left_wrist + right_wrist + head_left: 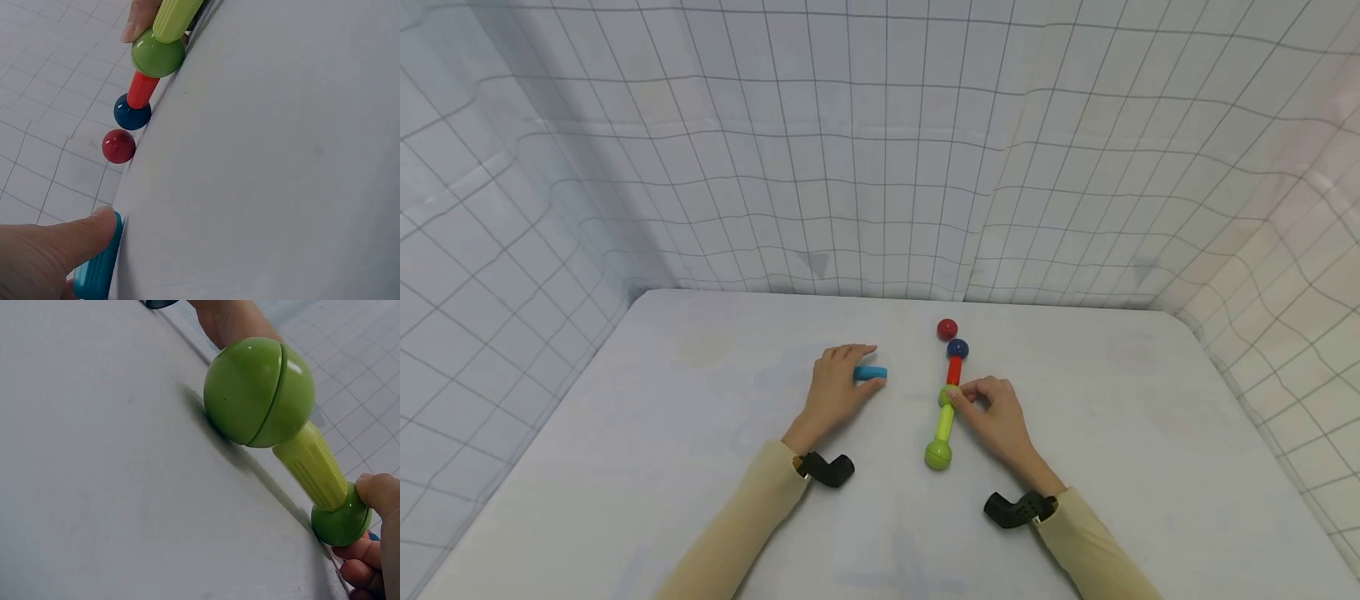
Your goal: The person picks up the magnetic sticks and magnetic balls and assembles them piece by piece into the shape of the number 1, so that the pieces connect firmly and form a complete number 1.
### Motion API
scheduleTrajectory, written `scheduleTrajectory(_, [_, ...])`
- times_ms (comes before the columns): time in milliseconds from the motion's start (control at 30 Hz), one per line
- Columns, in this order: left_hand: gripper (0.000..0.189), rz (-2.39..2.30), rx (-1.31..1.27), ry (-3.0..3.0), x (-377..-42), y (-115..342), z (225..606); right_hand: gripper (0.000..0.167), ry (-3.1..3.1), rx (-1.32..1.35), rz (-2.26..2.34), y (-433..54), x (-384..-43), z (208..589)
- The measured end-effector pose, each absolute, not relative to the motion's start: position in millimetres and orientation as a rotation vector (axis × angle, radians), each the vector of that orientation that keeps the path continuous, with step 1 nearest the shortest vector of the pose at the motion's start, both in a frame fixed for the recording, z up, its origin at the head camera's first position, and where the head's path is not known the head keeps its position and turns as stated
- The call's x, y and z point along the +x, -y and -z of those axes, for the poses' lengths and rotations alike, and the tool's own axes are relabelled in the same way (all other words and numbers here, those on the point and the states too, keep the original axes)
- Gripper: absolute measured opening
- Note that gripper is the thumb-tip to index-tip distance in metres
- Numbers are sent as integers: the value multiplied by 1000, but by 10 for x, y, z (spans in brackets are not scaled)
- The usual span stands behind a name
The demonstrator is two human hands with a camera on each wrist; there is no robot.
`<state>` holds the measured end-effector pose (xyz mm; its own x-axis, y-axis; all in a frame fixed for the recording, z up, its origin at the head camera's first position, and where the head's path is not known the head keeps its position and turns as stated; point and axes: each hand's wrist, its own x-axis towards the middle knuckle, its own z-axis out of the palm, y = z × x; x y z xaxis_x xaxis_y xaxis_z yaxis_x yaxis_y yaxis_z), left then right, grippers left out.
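My right hand (pixel 997 417) pinches the middle green ball (pixel 340 525) between thumb and fingers. From that ball a yellow-green ribbed rod (pixel 944 423) runs back to a larger green ball (pixel 937 455). On its far side a short red rod (pixel 954 371) leads to a dark blue ball (pixel 957 349). Together they form a line on the white table. A separate red ball (pixel 947 329) lies just beyond the blue one. My left hand (pixel 835 390) rests around a blue rod (pixel 871 373), thumb along its near side, fingers loosely spread beyond it. The rod's inner end is hidden.
The white table (pixel 700 500) reaches out to both sides. White sheets with a dark grid hang at the back (pixel 865 167) and on either side. Each wrist carries a black camera mount (pixel 830 470) below the sleeve.
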<state>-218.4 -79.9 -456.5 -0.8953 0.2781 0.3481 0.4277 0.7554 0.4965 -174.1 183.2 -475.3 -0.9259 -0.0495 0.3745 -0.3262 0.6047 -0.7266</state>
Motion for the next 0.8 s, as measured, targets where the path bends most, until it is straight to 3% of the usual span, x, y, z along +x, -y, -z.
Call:
scheduleTrajectory(533, [50, 908, -516, 2718, -2174, 832, 4549, 15, 2518, 295, -1230, -1823, -1732, 4746])
scheduleTrajectory(800, [36, 935, -514, 2691, -2174, 835, 4556, 15, 2518, 287, -1229, -1825, -1738, 4754])
